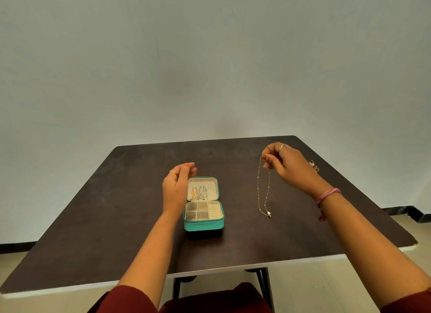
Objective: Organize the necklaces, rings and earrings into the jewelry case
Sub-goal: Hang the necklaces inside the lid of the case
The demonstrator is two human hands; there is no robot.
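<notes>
A teal jewelry case point(203, 225) lies open in the middle of the dark table point(116, 207). Its lid holds several hanging chains point(200, 192); the beige tray below has small compartments. My right hand point(285, 167) pinches the top of a thin gold necklace point(263, 191), which hangs in a loop with a pearl pendant at the bottom, to the right of the case. My left hand point(175, 188) hovers by the case's left side with relaxed fingers and holds nothing.
A few small jewelry pieces point(314, 167) lie on the table behind my right wrist, near the right edge. The table's front edge runs close to my body, and a grey wall stands behind the table.
</notes>
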